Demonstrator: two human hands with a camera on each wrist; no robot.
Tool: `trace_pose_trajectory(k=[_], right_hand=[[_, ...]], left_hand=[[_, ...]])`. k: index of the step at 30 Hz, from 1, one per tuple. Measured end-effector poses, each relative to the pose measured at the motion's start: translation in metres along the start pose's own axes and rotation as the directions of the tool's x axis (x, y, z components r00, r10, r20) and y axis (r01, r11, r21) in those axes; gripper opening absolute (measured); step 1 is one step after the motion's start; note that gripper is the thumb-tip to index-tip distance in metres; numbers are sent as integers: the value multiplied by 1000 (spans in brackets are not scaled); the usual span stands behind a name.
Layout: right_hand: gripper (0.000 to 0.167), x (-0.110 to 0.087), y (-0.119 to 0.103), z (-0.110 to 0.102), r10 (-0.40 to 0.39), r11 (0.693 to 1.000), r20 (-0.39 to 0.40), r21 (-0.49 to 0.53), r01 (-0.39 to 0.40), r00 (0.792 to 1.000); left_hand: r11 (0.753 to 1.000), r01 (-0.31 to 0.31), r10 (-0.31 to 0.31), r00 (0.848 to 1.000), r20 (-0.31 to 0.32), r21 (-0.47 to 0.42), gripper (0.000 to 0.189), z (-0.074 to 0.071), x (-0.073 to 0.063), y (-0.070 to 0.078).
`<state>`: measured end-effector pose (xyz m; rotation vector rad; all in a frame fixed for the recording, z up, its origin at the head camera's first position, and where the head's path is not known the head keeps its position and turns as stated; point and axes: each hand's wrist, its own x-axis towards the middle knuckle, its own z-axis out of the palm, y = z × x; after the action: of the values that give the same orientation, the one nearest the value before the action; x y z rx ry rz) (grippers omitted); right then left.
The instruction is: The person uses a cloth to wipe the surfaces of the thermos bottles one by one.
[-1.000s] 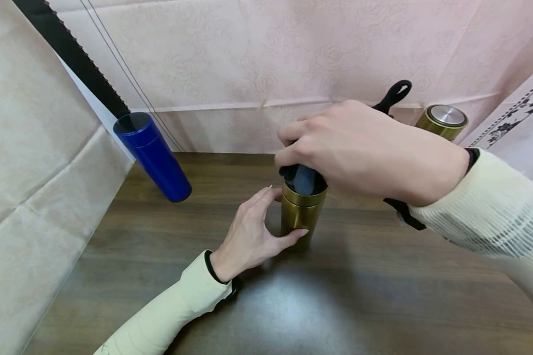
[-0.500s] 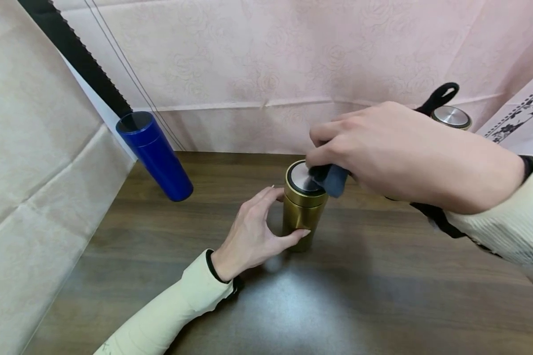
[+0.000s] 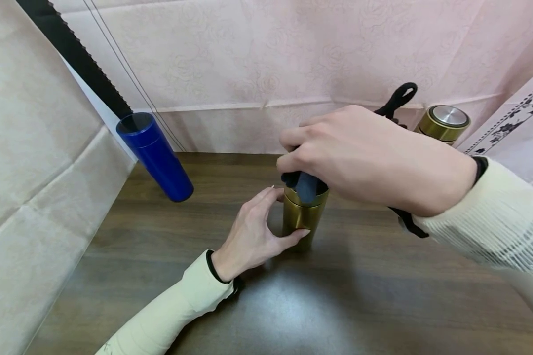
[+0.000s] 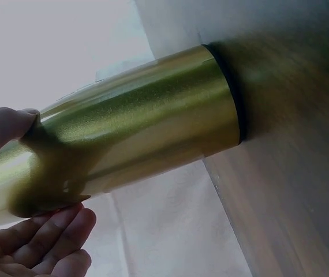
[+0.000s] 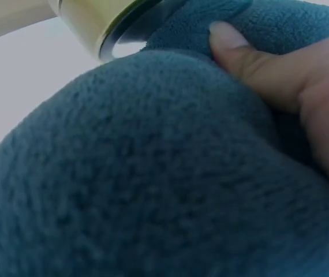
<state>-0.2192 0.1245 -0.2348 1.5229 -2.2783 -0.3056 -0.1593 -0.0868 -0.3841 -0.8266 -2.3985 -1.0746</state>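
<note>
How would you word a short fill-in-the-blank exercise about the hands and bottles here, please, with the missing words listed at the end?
1. The left hand grips a bottle whose colour is ____.
2. The right hand holds a fuzzy cloth at this bottle's ____, not its base.
3. The bottle at the left of the head view is ____ in colour.
4. Counting the farther bottle at the right, the head view shows ____ bottles.

Missing words: gold; top; blue; three.
</note>
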Motion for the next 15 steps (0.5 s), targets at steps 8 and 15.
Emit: trace_pose_trajectory(k=[8, 15], right_hand=[[39, 4, -11, -53, 135, 989, 106, 50, -141, 985], [54, -27, 12, -18, 119, 993, 99, -21, -118, 988]], left_hand=[[1000, 14, -14, 1000, -1, -7, 64, 1, 2, 1], [1000, 13, -13, 1000, 3, 4, 65, 0, 5, 2]])
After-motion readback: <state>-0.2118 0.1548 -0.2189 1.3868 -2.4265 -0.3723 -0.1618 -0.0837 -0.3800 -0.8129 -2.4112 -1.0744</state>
